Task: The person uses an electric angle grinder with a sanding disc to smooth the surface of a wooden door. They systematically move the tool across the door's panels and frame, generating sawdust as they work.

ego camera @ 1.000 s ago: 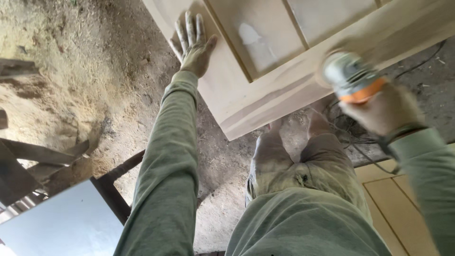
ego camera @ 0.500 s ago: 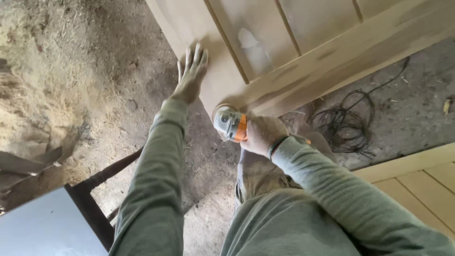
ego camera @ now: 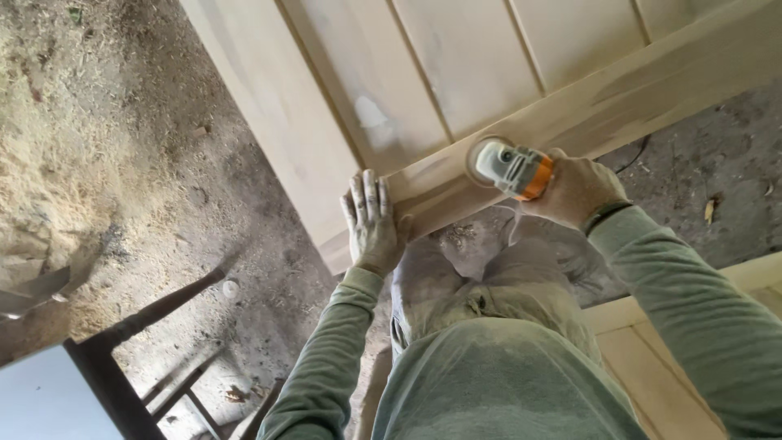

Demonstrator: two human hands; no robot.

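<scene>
From the sawdust-strewn floor [ego camera: 122,163] on the left, the left hand [ego camera: 372,222] lies flat, fingers together, on the near corner of the pale wooden door [ego camera: 456,65], while the right hand [ego camera: 574,189] grips the sander [ego camera: 509,167] on its bottom rail, which looks already smooth though dusty streaks remain.

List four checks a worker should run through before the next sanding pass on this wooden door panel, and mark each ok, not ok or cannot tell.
1. Left hand flat on the door panel, steadying its corner: ok.
2. Right hand gripping the sander: ok.
3. Sanding disc against the bottom rail: ok.
4. Left-hand fingers apart from the disc: ok.
5. Power cord free of the legs: cannot tell.
</scene>
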